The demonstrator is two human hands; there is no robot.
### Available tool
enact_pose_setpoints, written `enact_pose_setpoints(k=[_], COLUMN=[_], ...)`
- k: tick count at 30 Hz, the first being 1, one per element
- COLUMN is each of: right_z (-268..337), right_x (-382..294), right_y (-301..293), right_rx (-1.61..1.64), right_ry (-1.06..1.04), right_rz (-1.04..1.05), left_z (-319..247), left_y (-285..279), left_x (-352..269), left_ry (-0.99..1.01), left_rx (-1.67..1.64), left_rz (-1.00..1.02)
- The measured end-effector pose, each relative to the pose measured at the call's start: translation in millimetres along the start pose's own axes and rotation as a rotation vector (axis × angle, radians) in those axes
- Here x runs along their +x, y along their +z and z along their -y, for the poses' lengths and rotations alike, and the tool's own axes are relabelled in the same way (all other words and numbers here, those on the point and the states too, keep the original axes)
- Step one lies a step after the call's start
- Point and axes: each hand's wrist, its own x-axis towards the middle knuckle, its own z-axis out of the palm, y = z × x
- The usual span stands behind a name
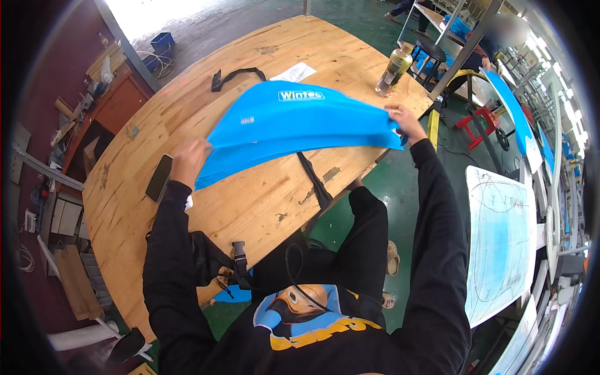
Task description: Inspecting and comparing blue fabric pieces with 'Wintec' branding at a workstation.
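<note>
A blue fabric piece with a printed white logo is stretched between my two hands above the wooden table. My left hand pinches its left edge, with a dark smartphone lying just beside the wrist. At the right end, my right hand grips a gathered corner near the table's edge. One black strap runs out from beneath the fabric towards the near edge. Another black strap curves on the table beyond it, beside a white paper. The fabric's underside is hidden.
A bottle stands at the far right of the table. A black strap with a buckle lies at the near edge. Right of me are a white marked board, a red stool and a person handling a blue panel.
</note>
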Motion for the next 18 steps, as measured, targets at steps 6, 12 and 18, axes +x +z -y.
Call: enact_pose_setpoints(k=[6, 12, 18], right_z=[-52.6, -51.3, -19.0], right_x=[11.4, 8.1, -16.3], right_y=[4.1, -3.0, 0.6], right_rx=[-0.372, -0.363, -0.333], right_ry=[-0.167, -0.204, -0.065], right_rz=[-0.05, -0.103, 0.086], left_z=[-0.6, -1.9, 2.1], left_y=[16.2, 17.2, 14.3], left_x=[-32.8, -38.0, -40.2], left_ry=[-0.001, 0.014, -0.066], left_rx=[0.071, 0.031, 0.023], left_rz=[0.213, 0.21, 0.206])
